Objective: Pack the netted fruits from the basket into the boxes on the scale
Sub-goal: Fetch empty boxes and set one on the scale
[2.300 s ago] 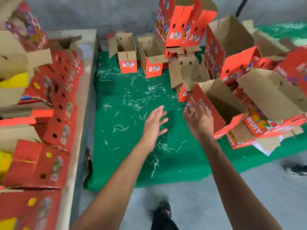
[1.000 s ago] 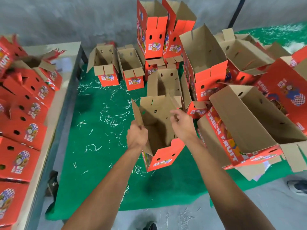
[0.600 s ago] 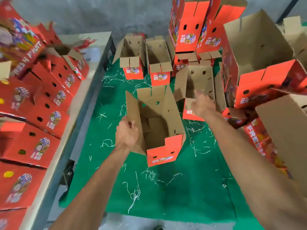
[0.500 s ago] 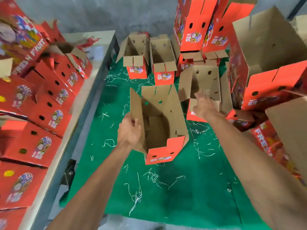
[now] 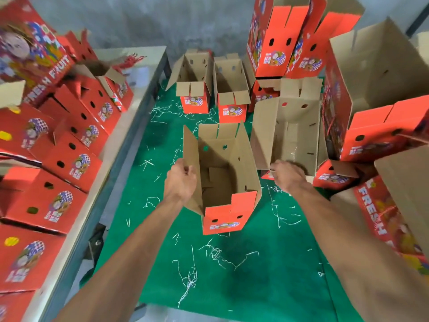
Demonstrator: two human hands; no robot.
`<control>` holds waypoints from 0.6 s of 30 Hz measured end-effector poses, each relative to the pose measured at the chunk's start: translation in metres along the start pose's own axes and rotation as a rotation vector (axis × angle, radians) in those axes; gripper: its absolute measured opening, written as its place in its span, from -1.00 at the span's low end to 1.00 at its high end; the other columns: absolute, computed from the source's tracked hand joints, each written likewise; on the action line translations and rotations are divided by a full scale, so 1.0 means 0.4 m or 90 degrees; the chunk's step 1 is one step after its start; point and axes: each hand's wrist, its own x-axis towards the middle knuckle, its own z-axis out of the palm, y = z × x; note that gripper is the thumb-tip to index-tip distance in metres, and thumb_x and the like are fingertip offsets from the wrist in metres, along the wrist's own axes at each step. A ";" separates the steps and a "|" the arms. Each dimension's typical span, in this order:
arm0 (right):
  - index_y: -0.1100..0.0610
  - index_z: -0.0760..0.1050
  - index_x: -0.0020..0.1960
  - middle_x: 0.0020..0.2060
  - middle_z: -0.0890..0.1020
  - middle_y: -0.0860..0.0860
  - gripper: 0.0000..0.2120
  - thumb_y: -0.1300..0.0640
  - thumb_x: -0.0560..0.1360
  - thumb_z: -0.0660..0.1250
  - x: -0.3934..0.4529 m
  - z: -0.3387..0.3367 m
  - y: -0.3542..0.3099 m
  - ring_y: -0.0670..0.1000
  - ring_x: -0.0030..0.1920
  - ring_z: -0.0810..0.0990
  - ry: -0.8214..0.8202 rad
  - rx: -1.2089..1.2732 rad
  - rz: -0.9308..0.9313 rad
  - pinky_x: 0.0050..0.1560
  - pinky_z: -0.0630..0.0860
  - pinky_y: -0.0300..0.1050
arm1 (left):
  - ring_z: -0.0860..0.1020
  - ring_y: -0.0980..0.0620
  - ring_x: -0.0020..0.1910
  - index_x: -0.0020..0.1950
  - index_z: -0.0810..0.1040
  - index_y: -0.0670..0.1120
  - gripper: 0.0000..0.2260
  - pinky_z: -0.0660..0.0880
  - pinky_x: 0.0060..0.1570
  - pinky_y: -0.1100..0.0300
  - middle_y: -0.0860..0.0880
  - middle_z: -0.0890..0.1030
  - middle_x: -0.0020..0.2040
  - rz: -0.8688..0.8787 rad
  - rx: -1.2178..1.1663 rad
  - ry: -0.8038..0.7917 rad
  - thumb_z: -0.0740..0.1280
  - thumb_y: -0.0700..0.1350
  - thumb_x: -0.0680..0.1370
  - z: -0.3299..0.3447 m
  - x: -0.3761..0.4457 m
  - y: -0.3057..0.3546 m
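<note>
Where both arms reach over the green mat: two open boxes, one at each hand.
Left hand (image 5: 180, 180): fingers curled round the raised left flap of the near box (image 5: 222, 180), gripping its edge.
Near box: upright on the green mat (image 5: 255, 263), top open, brown inside with nothing in it, red printed end toward the viewer, small holes in the walls.
Right hand (image 5: 286, 175): fingers curled over the near edge of the second box (image 5: 287, 133); cannot tell how firmly gripped.
Second box: just right of the near box and a little farther back, open, brown inside, nothing in it.
Far boxes: two small open boxes (image 5: 210, 89) side by side at the back of the mat, flaps folded out, red ends forward.
Right side: heap of large open boxes (image 5: 371, 89), some stacked, some tipped, one marked FRESH FRUIT along its side.
Left side: counter (image 5: 139, 73) with grey edge, carrying rows of red boxes (image 5: 65, 147) lying tilted, flaps loose.
Mat: scattered with thin pale shreds (image 5: 209, 254).
Netted fruits, basket, scale: not in view.
</note>
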 end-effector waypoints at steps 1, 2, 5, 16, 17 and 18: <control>0.03 0.56 0.11 0.06 0.66 0.06 -0.80 0.28 0.59 0.29 -0.021 -0.007 -0.013 0.11 -0.05 0.60 0.002 -0.015 -0.017 -0.11 0.41 -0.09 | 0.62 -0.17 0.04 0.14 0.48 -0.02 -0.90 0.56 0.17 -0.02 -0.03 0.62 0.00 0.001 0.001 0.004 0.20 -0.06 0.69 -0.007 -0.002 -0.004; 0.00 0.51 0.05 0.00 0.68 0.06 -0.82 0.27 0.59 0.28 -0.046 -0.014 -0.029 0.11 -0.10 0.61 0.003 -0.034 -0.029 -0.15 0.38 -0.09 | 0.62 -0.17 0.04 0.18 0.49 -0.05 -0.86 0.56 0.18 -0.03 -0.05 0.64 0.03 0.000 0.004 0.009 0.20 -0.06 0.69 -0.014 -0.007 -0.009; 0.01 0.49 0.09 -0.22 0.60 -0.03 -0.80 0.28 0.59 0.26 -0.132 -0.031 -0.079 0.08 -0.22 0.55 -0.001 -0.065 -0.078 -0.22 0.37 -0.10 | 0.61 -0.13 0.02 0.26 0.49 -0.10 -0.81 0.56 0.13 0.00 -0.08 0.64 0.07 -0.007 -0.007 0.033 0.20 -0.07 0.71 -0.042 -0.026 -0.016; 0.00 0.50 0.20 0.00 0.62 -0.08 -0.71 0.27 0.54 0.28 -0.394 -0.168 -0.321 0.04 0.07 0.57 0.201 -0.109 -0.348 0.14 0.35 -0.05 | 0.63 -0.26 0.08 0.23 0.56 -0.20 -0.75 0.57 0.08 -0.09 -0.23 0.66 0.10 -0.034 -0.057 0.099 0.16 -0.14 0.69 -0.365 -0.148 -0.086; 0.02 0.52 0.16 -0.03 0.62 -0.08 -0.73 0.27 0.52 0.29 -0.420 -0.195 -0.353 0.05 0.03 0.58 0.228 -0.088 -0.368 0.14 0.36 -0.03 | 0.64 -0.27 0.04 0.19 0.58 -0.21 -0.76 0.58 0.02 -0.09 -0.25 0.67 0.05 -0.032 -0.080 0.105 0.16 -0.15 0.68 -0.411 -0.166 -0.093; 0.03 0.53 0.12 -0.06 0.61 -0.07 -0.74 0.28 0.50 0.29 -0.448 -0.222 -0.387 0.06 0.00 0.58 0.256 -0.072 -0.388 0.16 0.37 -0.02 | 0.66 -0.26 -0.02 0.14 0.60 -0.20 -0.76 0.59 -0.02 -0.08 -0.25 0.68 0.00 -0.031 -0.102 0.112 0.17 -0.16 0.66 -0.461 -0.189 -0.097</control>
